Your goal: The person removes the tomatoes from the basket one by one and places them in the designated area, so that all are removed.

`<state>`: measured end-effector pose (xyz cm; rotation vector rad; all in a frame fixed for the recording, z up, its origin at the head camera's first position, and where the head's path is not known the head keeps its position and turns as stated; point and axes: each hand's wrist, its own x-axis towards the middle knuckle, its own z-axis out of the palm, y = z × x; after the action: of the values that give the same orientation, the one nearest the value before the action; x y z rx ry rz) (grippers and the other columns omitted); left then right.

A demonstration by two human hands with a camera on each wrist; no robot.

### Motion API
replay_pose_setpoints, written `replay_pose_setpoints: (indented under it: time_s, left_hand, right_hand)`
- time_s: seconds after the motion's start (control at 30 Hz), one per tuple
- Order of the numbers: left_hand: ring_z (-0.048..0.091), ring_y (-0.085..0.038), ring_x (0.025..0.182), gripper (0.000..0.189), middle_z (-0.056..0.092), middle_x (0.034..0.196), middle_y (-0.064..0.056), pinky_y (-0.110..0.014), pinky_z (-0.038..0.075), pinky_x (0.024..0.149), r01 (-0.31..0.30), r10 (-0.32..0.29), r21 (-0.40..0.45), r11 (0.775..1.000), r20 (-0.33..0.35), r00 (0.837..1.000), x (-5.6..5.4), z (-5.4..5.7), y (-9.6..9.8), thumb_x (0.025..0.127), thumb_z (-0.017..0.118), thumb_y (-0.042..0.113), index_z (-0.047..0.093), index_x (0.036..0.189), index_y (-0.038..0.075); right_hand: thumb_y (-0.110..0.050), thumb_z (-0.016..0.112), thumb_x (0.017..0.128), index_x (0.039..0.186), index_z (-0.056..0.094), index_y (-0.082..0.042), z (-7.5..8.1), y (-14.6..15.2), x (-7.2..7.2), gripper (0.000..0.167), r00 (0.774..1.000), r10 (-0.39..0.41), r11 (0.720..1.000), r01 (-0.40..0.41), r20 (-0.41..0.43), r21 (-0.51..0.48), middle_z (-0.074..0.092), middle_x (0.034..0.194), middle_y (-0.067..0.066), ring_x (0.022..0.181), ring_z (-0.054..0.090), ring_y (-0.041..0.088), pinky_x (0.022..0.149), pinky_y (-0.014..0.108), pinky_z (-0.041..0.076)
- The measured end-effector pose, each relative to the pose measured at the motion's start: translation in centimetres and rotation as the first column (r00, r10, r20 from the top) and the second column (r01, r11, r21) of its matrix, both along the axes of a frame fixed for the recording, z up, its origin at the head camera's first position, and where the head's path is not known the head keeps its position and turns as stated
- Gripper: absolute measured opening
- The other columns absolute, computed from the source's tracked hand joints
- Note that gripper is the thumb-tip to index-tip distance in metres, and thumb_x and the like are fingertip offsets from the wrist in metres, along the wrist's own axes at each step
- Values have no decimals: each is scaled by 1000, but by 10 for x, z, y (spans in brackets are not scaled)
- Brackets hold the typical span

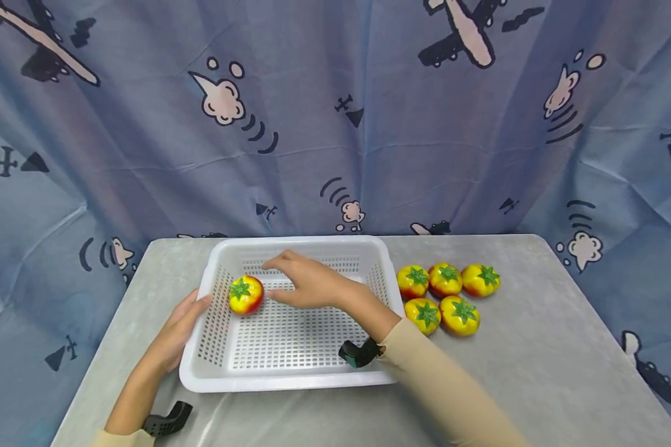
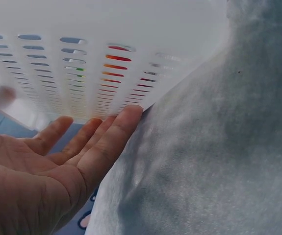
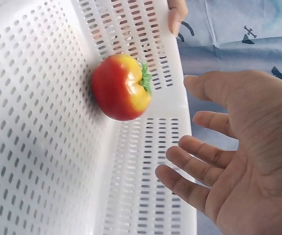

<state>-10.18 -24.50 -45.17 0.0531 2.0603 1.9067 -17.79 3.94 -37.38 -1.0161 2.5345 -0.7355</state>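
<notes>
A white perforated plastic basket (image 1: 291,383) stands on the table. One glossy red-and-yellow toy fruit with a green leafy top (image 1: 246,295) lies inside, close to the left wall. My left hand (image 1: 180,328) holds the basket's left side, thumb over the rim and fingers against the outer wall (image 2: 101,142). Over the inside of the basket hovers my right hand (image 1: 313,280), fingers spread and holding nothing. Its thumb and fingertips point toward the fruit, with a gap between them; the right wrist view shows the palm (image 3: 258,161) apart from the fruit (image 3: 121,87).
Several matching toy fruits (image 1: 446,298) sit in two rows right of the basket, close to its wall. A grey cloth (image 1: 537,372) covers the table. Behind it hangs a blue curtain (image 1: 313,143) printed with planes. Each wrist wears a black camera mount (image 1: 169,419).
</notes>
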Motion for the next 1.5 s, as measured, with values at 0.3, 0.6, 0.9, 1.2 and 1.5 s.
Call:
replay_pose_setpoints:
  time_s: [0.3,0.6,0.9,1.2,1.5]
  left_hand:
    - [60,-50,131,67,34,160,-42,-53,67,92,-3,2,-19,1000,-7,1000,1,1,-1,117,29,41,4,171,9]
    - [57,-55,134,68,33,161,-42,-53,67,92,-8,8,-32,999,-11,1000,1,1,-2,117,28,41,3,170,8]
    - [57,-57,133,68,34,159,-43,-53,67,91,-4,3,-30,1000,-25,1000,0,-1,1,117,29,41,4,170,7]
    - [51,-62,137,68,30,162,-43,-54,66,93,11,-12,-26,1000,-26,1000,1,0,-1,117,27,40,1,171,8]
    - [52,-61,135,67,31,161,-43,-52,67,92,6,-8,-39,999,-41,999,1,0,-1,117,28,39,3,170,6]
  right_hand:
    - [-34,68,104,155,53,-15,-8,-15,-7,57,1000,13,1000,-13,7,27,55,156,10,142,57,26,121,43,51]
    - [-38,68,103,157,50,-13,-14,-34,-10,62,1000,-14,998,16,-18,69,55,157,11,140,59,26,120,42,52]
    - [-43,72,100,156,51,-13,-25,-50,-8,67,997,-59,990,65,-51,128,60,149,13,121,66,21,106,36,60]
    - [-54,72,97,158,48,-13,-36,-59,-2,78,997,-22,985,35,-73,170,60,145,11,107,63,13,90,27,60]
    - [-54,73,97,159,47,-14,-39,-63,-2,78,996,-16,981,33,-90,190,57,150,9,116,62,15,94,30,61]
